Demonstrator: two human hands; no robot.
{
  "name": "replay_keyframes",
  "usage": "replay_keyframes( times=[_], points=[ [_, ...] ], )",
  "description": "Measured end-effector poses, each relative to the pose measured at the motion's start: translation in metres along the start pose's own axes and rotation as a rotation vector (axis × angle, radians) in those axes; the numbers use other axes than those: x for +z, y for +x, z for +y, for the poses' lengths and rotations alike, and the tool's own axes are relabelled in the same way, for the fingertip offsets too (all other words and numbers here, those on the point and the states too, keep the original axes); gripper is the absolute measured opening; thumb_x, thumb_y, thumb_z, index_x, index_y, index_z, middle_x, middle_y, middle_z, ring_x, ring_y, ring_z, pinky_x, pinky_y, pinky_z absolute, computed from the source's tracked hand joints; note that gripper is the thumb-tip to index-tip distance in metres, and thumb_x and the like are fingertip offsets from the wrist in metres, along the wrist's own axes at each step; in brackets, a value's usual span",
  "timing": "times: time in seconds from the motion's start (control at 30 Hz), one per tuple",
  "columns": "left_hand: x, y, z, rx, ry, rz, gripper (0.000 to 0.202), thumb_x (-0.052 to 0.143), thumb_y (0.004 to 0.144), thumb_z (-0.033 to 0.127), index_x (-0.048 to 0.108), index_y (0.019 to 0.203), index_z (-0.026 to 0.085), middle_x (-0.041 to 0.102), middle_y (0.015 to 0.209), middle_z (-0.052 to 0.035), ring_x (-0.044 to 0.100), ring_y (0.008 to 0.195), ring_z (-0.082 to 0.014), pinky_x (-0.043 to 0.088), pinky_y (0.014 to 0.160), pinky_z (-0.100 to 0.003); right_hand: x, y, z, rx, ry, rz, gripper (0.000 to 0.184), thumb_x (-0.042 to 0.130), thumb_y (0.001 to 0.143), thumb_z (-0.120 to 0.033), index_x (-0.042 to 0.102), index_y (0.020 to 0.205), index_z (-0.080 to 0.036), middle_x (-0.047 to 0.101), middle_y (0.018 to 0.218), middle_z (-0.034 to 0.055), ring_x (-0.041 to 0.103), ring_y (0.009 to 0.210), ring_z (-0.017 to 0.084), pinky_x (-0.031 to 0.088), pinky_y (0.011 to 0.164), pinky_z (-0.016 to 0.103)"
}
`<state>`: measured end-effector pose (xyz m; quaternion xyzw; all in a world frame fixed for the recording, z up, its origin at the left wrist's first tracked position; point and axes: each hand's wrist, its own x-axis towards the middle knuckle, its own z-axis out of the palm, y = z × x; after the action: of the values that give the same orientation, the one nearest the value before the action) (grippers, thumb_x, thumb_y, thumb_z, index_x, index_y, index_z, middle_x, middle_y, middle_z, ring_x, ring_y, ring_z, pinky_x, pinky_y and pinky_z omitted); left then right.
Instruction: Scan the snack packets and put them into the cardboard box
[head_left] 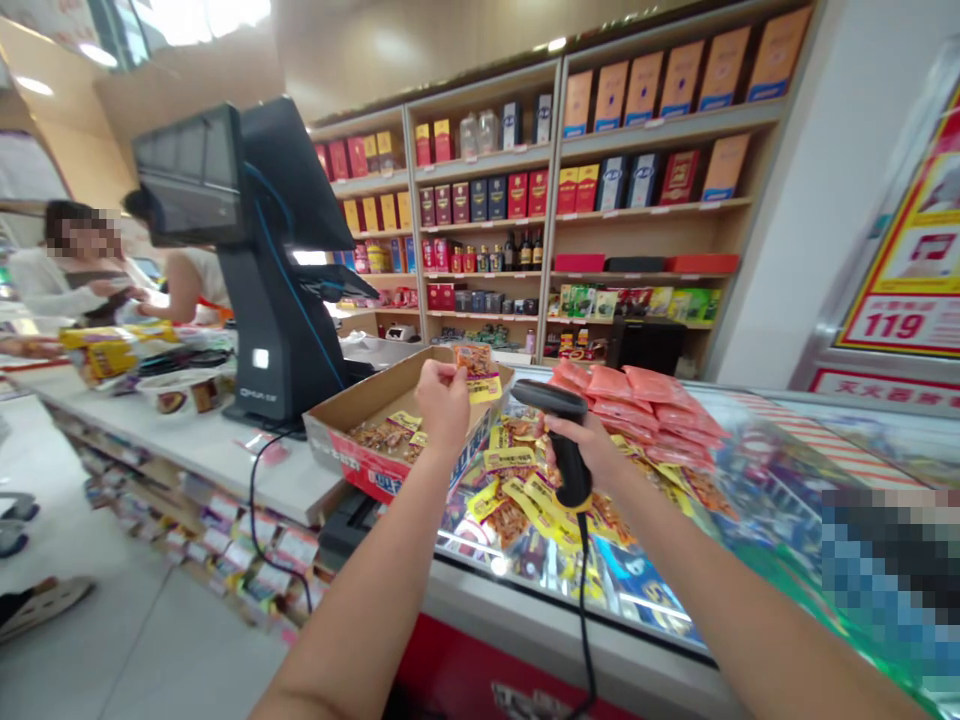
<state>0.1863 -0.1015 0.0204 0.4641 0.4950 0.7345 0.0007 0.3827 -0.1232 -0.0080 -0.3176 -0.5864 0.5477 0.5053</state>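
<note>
My left hand (444, 402) pinches a small snack packet (478, 374), yellow at its lower end with brown food showing through, above the right side of an open cardboard box (337, 448). Several similar packets (386, 433) lie inside that box. In my right hand (589, 445) is a black handheld barcode scanner (568, 450), its head pointing left toward the held packet. The scanner's cable (583, 600) hangs down in front of the counter. Below both hands, loose yellow snack packets (536, 495) are spread over the glass counter top.
A black checkout terminal (281, 290) stands left of the box, with its cable (255, 500) hanging over the counter edge. Orange-pink packages (641, 405) are piled at right. Shelves (559, 150) of boxes and bottles line the back. Two people (90, 270) are at the far left.
</note>
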Motion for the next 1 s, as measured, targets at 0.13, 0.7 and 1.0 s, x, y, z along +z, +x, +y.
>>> replay_keyframes(
  times=[0.13, 0.7, 1.0],
  points=[
    [-0.045, 0.035, -0.012, 0.046, 0.095, 0.129, 0.013, 0.062, 0.075, 0.014, 0.052, 0.081, 0.019, 0.059, 0.082, -0.0014, 0.060, 0.080, -0.0173, 0.048, 0.084, -0.033, 0.030, 0.013, -0.008, -0.016, -0.051, -0.047, 0.025, 0.070, 0.062, -0.041, 0.062, 0.067, -0.018, 0.060, 0.048, -0.0002, 0.054, 0.037, 0.014, 0.042, 0.036, 0.024],
    [0.063, -0.044, -0.055, 0.272, 0.049, -0.886, 0.032, 0.082, 0.046, 0.018, 0.050, 0.047, 0.024, 0.045, 0.039, 0.0060, 0.042, 0.035, -0.0123, 0.040, 0.043, -0.023, -0.040, 0.000, 0.006, 0.037, -0.017, 0.151, 0.024, 0.069, 0.067, -0.041, 0.065, 0.068, -0.017, 0.060, 0.045, 0.0006, 0.053, 0.038, 0.013, 0.044, 0.039, 0.024],
    [0.070, -0.035, -0.095, -0.069, 0.159, -1.170, 0.042, 0.082, 0.022, 0.002, 0.051, 0.039, 0.024, 0.041, 0.035, 0.0079, 0.041, 0.037, -0.0132, 0.041, 0.050, -0.026, -0.062, -0.008, 0.026, 0.060, -0.014, 0.193, 0.023, 0.068, 0.069, -0.039, 0.063, 0.068, -0.017, 0.060, 0.046, 0.0004, 0.054, 0.038, 0.013, 0.047, 0.041, 0.024]
  ],
)
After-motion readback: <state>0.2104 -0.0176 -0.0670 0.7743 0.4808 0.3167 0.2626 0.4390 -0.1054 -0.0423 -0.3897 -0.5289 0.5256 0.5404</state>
